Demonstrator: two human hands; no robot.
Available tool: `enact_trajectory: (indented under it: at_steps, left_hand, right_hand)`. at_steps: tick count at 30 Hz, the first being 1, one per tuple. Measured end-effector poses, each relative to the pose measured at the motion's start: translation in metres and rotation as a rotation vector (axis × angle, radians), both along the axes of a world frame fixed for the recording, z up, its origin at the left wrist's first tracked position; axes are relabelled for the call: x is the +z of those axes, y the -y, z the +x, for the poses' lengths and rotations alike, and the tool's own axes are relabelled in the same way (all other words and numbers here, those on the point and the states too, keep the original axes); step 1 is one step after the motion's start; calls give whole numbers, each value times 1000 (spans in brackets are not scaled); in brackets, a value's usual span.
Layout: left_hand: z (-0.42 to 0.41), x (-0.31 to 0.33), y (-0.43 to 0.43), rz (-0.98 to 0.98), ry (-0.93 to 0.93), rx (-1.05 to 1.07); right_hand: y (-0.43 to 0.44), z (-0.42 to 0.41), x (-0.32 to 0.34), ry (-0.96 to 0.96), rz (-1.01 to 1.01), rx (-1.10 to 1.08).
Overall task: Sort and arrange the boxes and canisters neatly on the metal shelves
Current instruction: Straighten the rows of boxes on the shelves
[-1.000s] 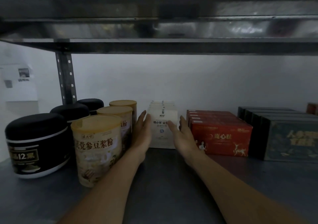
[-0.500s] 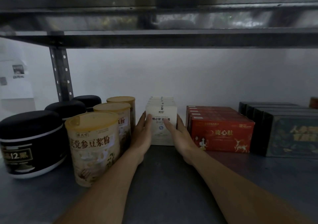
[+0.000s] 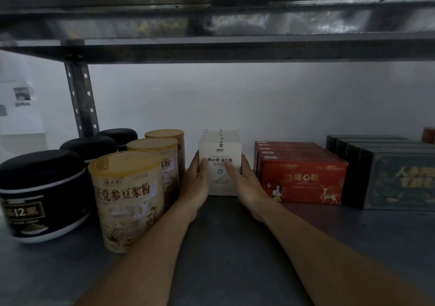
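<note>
Hands (image 3: 193, 184) (image 3: 247, 185) apparently around front white box (image 3: 217, 184).

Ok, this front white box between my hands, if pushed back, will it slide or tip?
Probably slides: the white box stands flat on the smooth metal shelf, more boxes behind it. Likely stiff, light card. The left hand and right hand grip its sides, so tipping seems unlikely.

Front shelf floor (image 3: 223, 247) lay open. 2 narrow gaps flanked white boxes (image 3: 220, 164): yellow canisters (image 3: 131, 199) crowded left, red boxes (image 3: 301, 178) right. Upper shelf (image 3: 235, 54) capped headroom.
</note>
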State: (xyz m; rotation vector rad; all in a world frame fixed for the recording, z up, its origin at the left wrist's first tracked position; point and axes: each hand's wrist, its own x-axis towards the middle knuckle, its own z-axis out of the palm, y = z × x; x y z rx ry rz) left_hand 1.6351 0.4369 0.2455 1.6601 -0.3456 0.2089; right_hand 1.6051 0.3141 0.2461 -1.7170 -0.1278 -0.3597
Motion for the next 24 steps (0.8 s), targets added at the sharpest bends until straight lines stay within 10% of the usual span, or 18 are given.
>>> enact_trajectory:
  at_steps: [24]
  left_hand:
    - [-30,1,-15,114,-65,177]
  right_hand:
    - [-4,-31,1,-58,-112,-105]
